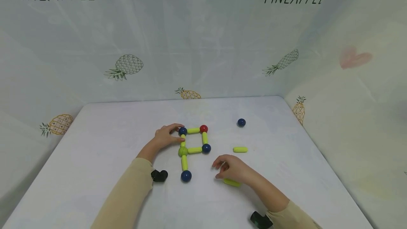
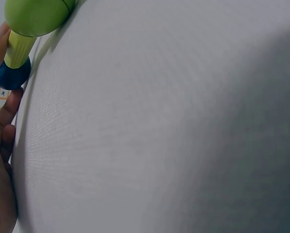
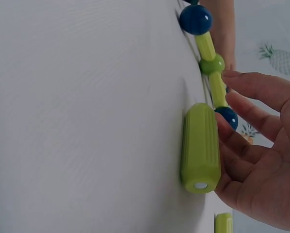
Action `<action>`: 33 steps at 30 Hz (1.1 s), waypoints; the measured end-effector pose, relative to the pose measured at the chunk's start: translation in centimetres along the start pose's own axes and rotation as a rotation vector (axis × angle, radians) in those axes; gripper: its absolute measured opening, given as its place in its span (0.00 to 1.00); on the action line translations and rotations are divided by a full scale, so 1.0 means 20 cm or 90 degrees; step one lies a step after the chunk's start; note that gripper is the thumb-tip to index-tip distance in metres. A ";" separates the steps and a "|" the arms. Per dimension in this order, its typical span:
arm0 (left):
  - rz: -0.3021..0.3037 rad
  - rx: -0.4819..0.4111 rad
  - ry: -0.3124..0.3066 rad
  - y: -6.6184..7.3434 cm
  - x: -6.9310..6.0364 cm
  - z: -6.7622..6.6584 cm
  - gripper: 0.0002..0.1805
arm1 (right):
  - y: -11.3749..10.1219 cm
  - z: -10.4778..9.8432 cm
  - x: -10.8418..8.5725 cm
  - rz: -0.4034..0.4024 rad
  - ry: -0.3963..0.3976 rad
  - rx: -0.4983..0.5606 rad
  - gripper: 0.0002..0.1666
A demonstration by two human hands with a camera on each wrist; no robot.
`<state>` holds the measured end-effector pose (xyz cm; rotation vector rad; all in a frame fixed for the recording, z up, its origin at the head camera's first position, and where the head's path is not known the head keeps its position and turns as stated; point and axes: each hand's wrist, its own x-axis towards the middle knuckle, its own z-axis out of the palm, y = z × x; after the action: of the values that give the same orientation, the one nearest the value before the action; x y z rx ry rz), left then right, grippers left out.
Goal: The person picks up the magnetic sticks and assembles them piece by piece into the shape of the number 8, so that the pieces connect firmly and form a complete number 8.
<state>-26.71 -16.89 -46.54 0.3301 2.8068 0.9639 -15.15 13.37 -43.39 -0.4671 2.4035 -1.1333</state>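
Note:
A flat figure of magnetic balls and yellow-green sticks (image 1: pixel 195 150) lies on the table: a square with one more stick running down from its green ball (image 1: pixel 182 151). My left hand (image 1: pixel 163 136) pinches its far left corner, a finger behind the blue ball (image 1: pixel 182 131) and the thumb against the stick below. Over to the right, my right hand (image 1: pixel 234 168) hovers low with loosely bent fingers and nothing between thumb and fingertips. Close by its fingers lies a loose yellow-green stick (image 3: pixel 201 148); whether they touch cannot be told.
Another loose stick (image 1: pixel 240 149) lies beyond the right hand, and a loose blue ball (image 1: pixel 241 122) farther back. A red ball (image 1: pixel 204 128) forms the figure's far right corner. Behind the white table (image 1: pixel 111 123) hangs a pineapple-print cloth (image 1: pixel 203 45).

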 end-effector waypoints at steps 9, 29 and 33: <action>0.000 -0.008 0.001 -0.01 0.00 0.01 0.34 | 0.05 -0.02 -0.06 -0.011 0.013 0.011 0.15; -0.004 -0.001 -0.001 -0.02 0.01 0.01 0.34 | 0.10 -0.04 -0.11 -0.006 -0.037 -0.025 0.16; -0.006 0.001 -0.002 -0.02 0.01 0.01 0.34 | 0.09 -0.05 -0.11 -0.012 -0.050 -0.042 0.17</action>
<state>-26.83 -17.01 -46.88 0.3187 2.8041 0.9598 -14.06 16.07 -43.77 -0.5464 2.3798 -1.0263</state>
